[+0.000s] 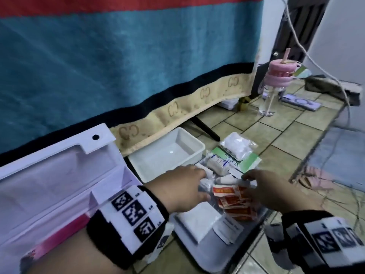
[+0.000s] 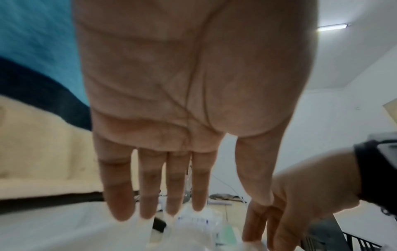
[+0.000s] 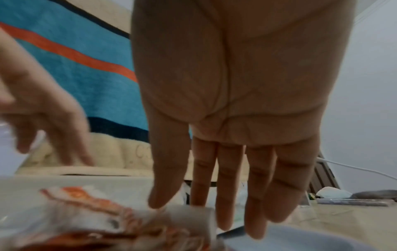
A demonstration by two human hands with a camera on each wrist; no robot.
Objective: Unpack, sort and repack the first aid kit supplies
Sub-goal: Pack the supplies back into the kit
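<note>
Two hands, left (image 1: pixel 182 191) and right (image 1: pixel 275 191), are hovering with fingers straight and slightly spread over a bag (image 1: pixel 235 202) of red packets. A white tray (image 1: pixel 199 148) is sitting bare beside the blanket (image 1: pixel 118 66); bandages (image 1: pixel 215 165) are lying on floor tiles (image 1: pixel 286 139).

Little is readable. The blanket's cream border (image 1: pixel 177 109) carries a repeating interlocked "CC"-style monogram; the same mark shows faintly in the right wrist view (image 3: pixel 139 151). The wristband on the left arm (image 1: pixel 131 212) has black-and-white square fiducial markers with tiny numbers beside them, too small to read. The one on the right arm (image 1: pixel 335 240) has similar markers, blurred. The red-and-white sachets (image 1: pixel 231 198) and green-white packet (image 1: pixel 246 161) carry print, illegible.
</note>
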